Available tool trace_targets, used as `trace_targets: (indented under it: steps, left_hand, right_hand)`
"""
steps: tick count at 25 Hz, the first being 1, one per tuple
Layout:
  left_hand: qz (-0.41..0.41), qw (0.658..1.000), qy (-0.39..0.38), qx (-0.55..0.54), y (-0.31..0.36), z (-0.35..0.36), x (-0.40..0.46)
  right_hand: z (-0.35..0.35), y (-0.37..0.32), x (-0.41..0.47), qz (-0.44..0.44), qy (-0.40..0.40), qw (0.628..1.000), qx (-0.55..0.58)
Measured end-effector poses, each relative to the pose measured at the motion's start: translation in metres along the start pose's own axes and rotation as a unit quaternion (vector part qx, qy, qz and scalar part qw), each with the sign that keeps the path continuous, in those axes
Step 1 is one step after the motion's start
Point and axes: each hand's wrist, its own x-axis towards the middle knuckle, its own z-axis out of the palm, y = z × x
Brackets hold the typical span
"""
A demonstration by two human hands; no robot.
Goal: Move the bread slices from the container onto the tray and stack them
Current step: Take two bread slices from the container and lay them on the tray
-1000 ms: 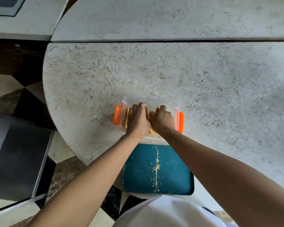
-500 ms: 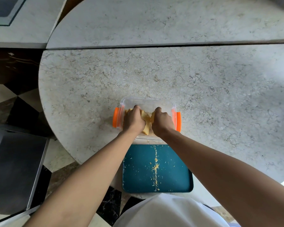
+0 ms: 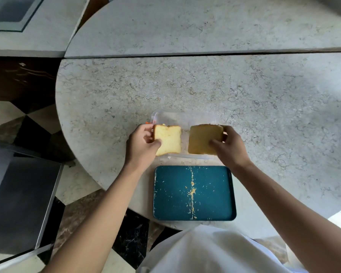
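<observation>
You hold two square yellow bread slices above the clear plastic container [image 3: 185, 119]: your left hand [image 3: 141, 144] pinches the pale left slice [image 3: 168, 139], your right hand [image 3: 229, 147] grips the darker right slice [image 3: 202, 139]. Nearer you, the crumb-strewn teal rectangular tray [image 3: 209, 194] lies on the speckled stone counter [image 3: 264, 115]

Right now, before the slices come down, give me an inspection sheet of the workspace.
Surface: marble table, seam across the far side.
Job's things: clear container behind the teal tray; the tray holds only crumbs.
Clutter: nothing seen.
Grippers: left hand holds a pale slice, right hand a darker slice, both above the container.
Cables: nothing seen.
Surroundings: checkered floor, dark glossy furniture on the left.
</observation>
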Motion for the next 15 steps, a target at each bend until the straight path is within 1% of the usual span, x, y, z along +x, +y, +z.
trace_targets:
  steps: [5, 7, 9, 11, 15]
  left_hand:
    - [-0.018, 0.985, 0.022, -0.169, -0.015, -0.03, -0.063]
    - [-0.059, 0.969, 0.001, -0.242, -0.029, -0.035, -0.083]
    - [-0.112, 0.953, -0.028, -0.279, -0.045, -0.032, -0.1]
    - [-0.143, 0.955, -0.046, -0.258, -0.063, -0.025, -0.112]
    - [-0.179, 0.971, -0.045, -0.149, -0.095, 0.0, -0.108]
  right_hand:
    - [-0.029, 0.034, -0.053, 0.056, -0.041, 0.993, 0.1]
    - [-0.033, 0.046, -0.069, 0.065, -0.054, 0.989, 0.121]
    - [-0.032, 0.06, -0.08, 0.082, -0.063, 0.987, 0.123]
    - [-0.027, 0.074, -0.086, 0.097, -0.064, 0.987, 0.106]
    - [-0.016, 0.096, -0.079, 0.127, -0.066, 0.988, 0.055]
